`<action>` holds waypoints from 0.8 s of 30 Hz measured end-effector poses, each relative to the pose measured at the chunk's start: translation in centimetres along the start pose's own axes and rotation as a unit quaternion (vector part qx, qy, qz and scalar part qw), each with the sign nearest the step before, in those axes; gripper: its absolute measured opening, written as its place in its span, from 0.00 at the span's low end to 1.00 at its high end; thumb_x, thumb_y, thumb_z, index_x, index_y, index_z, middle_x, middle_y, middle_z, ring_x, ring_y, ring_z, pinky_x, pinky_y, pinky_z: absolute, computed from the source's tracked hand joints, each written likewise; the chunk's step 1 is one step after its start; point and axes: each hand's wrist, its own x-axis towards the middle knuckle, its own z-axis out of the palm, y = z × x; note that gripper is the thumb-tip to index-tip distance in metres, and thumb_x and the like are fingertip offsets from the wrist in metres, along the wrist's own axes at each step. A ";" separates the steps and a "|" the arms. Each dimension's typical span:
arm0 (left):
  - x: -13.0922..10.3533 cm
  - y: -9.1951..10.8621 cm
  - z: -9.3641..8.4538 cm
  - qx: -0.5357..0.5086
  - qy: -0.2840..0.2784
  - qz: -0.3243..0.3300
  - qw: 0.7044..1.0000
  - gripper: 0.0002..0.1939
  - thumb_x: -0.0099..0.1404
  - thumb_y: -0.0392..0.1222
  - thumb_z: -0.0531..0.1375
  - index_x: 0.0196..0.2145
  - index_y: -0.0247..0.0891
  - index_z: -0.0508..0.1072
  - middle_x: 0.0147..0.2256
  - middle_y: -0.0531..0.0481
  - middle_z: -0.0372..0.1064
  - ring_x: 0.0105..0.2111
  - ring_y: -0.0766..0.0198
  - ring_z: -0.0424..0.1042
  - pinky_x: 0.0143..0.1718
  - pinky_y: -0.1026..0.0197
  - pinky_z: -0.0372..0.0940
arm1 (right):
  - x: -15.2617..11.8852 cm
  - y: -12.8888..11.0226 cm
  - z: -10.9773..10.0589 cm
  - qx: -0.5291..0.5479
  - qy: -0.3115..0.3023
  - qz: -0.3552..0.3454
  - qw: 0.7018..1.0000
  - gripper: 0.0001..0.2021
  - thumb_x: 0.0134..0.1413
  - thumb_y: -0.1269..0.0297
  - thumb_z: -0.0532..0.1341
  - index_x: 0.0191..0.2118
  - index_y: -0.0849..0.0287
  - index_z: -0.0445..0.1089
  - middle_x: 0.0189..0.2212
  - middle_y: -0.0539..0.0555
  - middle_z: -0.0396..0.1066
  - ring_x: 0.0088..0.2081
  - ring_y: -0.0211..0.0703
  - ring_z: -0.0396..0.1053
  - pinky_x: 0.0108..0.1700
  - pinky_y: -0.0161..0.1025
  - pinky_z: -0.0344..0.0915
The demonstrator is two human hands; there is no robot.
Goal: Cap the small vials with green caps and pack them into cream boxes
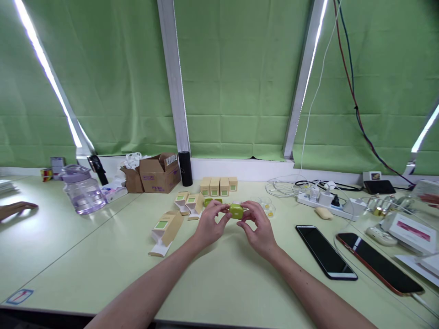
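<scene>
A small, glossy olive-green case (pixel 236 211) with rounded corners is held up over the table in front of me. My left hand (pixel 213 221) pinches its left side between thumb and fingers, while my right hand (pixel 258 226) grips the right side. Behind my left hand lies another green piece (pixel 212 201), partly covered. Clear round plastic pieces with yellow spots (pixel 270 209) sit just beyond my right hand. To the left, an opened cardboard box (pixel 170 228) with a green label lies with its flap out, near two more opened small boxes (pixel 195 204).
Several small boxes (pixel 214 186) stand in a row at the back. A purple-lidded jug (pixel 83 189), a brown carton (pixel 158 174) and a black cylinder (pixel 185 169) are left. Phones (pixel 325 251) and a power strip (pixel 331 205) lie right. Another person's hand (pixel 18 209) rests far left.
</scene>
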 end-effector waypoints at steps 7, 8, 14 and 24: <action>0.0 0.2 0.1 0.028 -0.004 0.000 1.000 0.11 0.72 0.47 0.60 0.43 0.39 0.79 0.37 0.44 0.74 0.37 0.59 0.73 0.38 0.55 0.71 | -0.1 0.3 -0.1 -0.025 0.000 0.004 1.000 0.17 0.63 0.65 0.62 0.56 0.49 0.68 0.54 0.60 0.66 0.34 0.43 0.73 0.44 0.51 0.78; 0.0 0.2 0.1 0.031 -0.006 -0.001 1.000 0.12 0.72 0.47 0.59 0.43 0.39 0.79 0.37 0.44 0.74 0.37 0.59 0.73 0.38 0.55 0.71 | -0.1 0.3 -0.1 -0.025 0.000 0.005 1.000 0.17 0.63 0.65 0.62 0.57 0.49 0.68 0.54 0.60 0.66 0.34 0.43 0.73 0.44 0.51 0.78; 0.1 0.3 -0.2 0.028 -0.033 -0.010 0.999 0.17 0.75 0.47 0.54 0.35 0.39 0.79 0.36 0.44 0.74 0.39 0.58 0.73 0.39 0.56 0.69 | 0.1 0.2 -0.1 0.001 -0.005 0.035 0.999 0.18 0.62 0.64 0.63 0.57 0.50 0.68 0.55 0.59 0.68 0.38 0.44 0.74 0.39 0.45 0.77; 0.0 0.0 -0.3 0.038 -0.057 0.005 0.998 0.09 0.72 0.40 0.58 0.35 0.39 0.77 0.35 0.45 0.74 0.38 0.58 0.72 0.40 0.55 0.69 | 0.1 0.7 -0.2 0.049 -0.005 0.087 0.995 0.18 0.62 0.58 0.63 0.57 0.51 0.70 0.54 0.59 0.71 0.43 0.46 0.74 0.41 0.43 0.77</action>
